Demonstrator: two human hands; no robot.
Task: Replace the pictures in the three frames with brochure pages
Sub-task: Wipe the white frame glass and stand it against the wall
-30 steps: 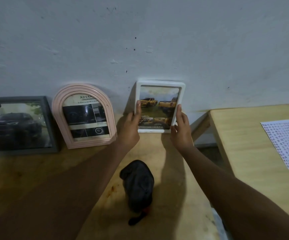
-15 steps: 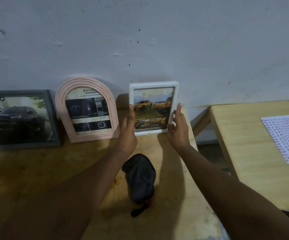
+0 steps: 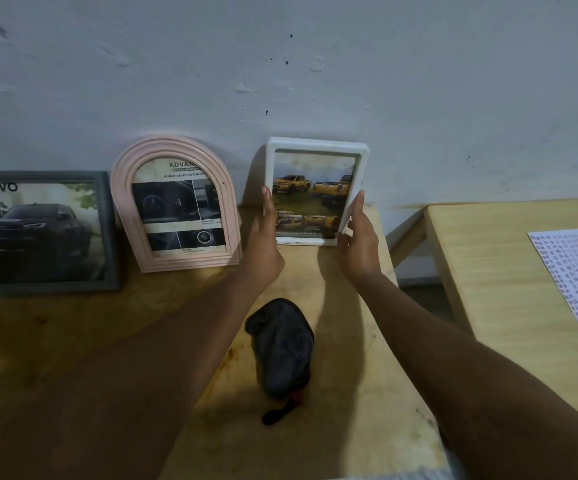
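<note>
- At the far left of the bench, against the wall, a grey frame is cut off by the picture's edge. Its page shows a dark car and reads "TRAVO".
- The pink arched frame is headed "ADVAN", with the rest hidden by the arch. The small print is unreadable.
- The left hand, fingers straight, lies flat against the left edge of the white frame, which stands on the bench showing yellow pickups.
- The right hand, fingers straight, lies against its right edge.
- At the far right, a printed sheet is cut off, its marks too small to read.
</note>
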